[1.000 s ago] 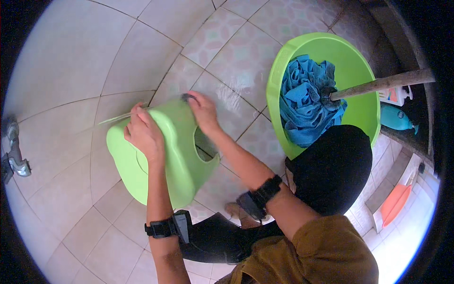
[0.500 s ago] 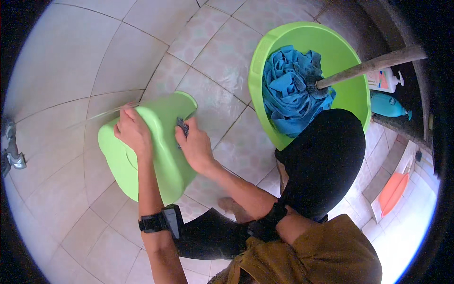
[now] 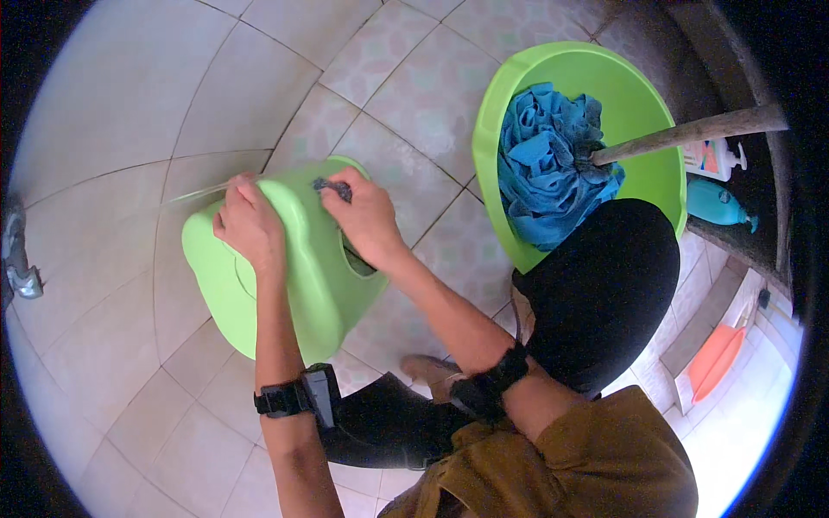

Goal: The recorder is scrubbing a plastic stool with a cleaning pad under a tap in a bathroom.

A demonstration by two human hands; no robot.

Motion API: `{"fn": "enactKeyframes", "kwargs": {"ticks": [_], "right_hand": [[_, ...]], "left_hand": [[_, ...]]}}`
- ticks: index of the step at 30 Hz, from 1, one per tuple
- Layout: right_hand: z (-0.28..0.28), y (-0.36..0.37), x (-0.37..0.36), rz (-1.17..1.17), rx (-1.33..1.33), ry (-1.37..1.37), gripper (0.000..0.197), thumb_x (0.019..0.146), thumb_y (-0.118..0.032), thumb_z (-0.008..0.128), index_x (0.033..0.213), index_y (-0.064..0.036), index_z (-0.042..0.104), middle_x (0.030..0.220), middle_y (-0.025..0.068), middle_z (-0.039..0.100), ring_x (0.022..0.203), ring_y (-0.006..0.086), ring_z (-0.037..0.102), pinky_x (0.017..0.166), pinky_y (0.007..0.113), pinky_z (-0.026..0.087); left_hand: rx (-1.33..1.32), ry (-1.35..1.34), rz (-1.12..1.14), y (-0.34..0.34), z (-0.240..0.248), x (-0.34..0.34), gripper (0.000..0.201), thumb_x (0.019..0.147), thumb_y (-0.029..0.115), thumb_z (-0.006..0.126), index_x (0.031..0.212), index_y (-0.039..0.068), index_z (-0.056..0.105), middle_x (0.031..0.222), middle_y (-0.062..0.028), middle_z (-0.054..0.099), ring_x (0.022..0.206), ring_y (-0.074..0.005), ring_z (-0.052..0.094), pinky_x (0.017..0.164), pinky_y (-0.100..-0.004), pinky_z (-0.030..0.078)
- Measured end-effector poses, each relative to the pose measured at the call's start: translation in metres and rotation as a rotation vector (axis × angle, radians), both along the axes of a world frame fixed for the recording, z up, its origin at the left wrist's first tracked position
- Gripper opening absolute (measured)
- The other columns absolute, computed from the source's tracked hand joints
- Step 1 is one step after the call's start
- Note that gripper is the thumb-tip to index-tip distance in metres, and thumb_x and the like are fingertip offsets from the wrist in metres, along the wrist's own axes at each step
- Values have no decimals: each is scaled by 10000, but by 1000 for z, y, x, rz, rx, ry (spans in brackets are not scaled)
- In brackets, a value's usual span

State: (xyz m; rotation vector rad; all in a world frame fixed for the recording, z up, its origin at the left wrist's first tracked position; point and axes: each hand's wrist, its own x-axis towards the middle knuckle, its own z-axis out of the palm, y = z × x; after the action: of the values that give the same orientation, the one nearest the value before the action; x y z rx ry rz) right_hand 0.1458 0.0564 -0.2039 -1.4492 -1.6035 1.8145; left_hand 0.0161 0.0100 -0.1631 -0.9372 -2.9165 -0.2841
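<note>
A light-green plastic piece that looks like a stool [image 3: 302, 268] is tilted on its side over the tiled floor, with an arched opening in its side. My left hand [image 3: 255, 229] has its fingers curled over the upper edge, holding it. A thin pale streak [image 3: 194, 195] runs from beside those fingers toward the wall; I cannot tell whether it is a clear hose or water. In my right hand [image 3: 367, 220], the fingers are closed on a dark grey scouring pad [image 3: 335, 187], which presses against the stool's side near its far end.
A large green basin [image 3: 487, 155] at the right holds a wet blue cloth [image 3: 548, 164]. A wooden pole [image 3: 691, 135] slants over it. Two pump bottles, one white [image 3: 712, 158] and one turquoise [image 3: 718, 204], are by the basin. A metal tap [image 3: 19, 259] is on the left wall.
My right hand has moved the pad up along the stool's side, farther from me. The stool has shifted slightly, showing its side opening below that hand. My left hand keeps its hold.
</note>
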Motion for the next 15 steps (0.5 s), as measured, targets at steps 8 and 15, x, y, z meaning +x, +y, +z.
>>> {"fn": "enactKeyframes", "kwargs": {"ticks": [8,15], "right_hand": [[-48,-7,9,-267,-678,255,473,838,-258,616,1177,-74,342,1034,99,509,718,197,606,557,354,509],[-53,-54,-13,-305,-248,307,497,823,-293,647,1168,-81,357,998,80,497,831,191,517,715,341,447]], "left_hand": [[73,62,-54,9,-6,0,425,935,290,250,983,91,622,872,-127,656,868,-289,580,980,-413,261],[-58,19,47,7,-2,-4,443,947,325,248,817,39,561,803,-177,628,817,-339,562,937,-426,300]]}}
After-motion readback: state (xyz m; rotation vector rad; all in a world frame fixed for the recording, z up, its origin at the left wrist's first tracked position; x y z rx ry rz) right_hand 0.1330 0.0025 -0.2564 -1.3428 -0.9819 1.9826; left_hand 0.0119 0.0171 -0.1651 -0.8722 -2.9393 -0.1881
